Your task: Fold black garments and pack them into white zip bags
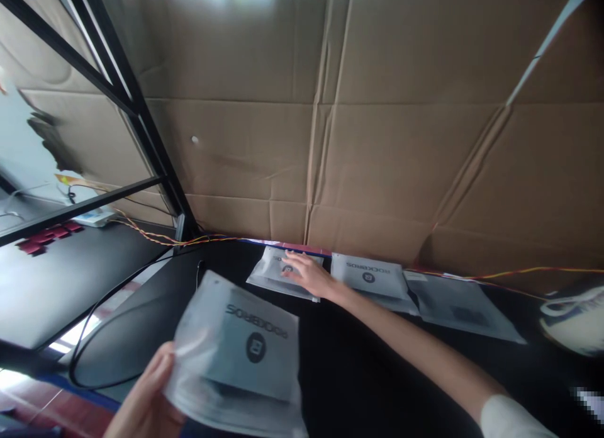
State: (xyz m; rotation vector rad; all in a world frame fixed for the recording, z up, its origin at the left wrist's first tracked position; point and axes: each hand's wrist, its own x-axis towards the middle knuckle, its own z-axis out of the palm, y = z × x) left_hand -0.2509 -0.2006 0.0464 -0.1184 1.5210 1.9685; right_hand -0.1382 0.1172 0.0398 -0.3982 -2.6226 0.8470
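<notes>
Left fingers [161, 362] gripping a frosted pouch [255, 378], right fingers [296, 258] outspread over second pouch [265, 272]; black tabletop [344, 369] beneath

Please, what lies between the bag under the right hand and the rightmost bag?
In the head view, one frosted ROCKBROS bag lies between the partly covered bag, under the right hand, and the rightmost bag.

Pouches [372, 279] on table [344, 375] before cardboard [250, 148]

The left hand [148, 397] is low in view, pinched in a grip, its thumb [161, 362] pointing up. The right arm [410, 340] reaches forward and across to the left, forearm bare, the right hand [309, 275] palm down with fingers spread.
</notes>
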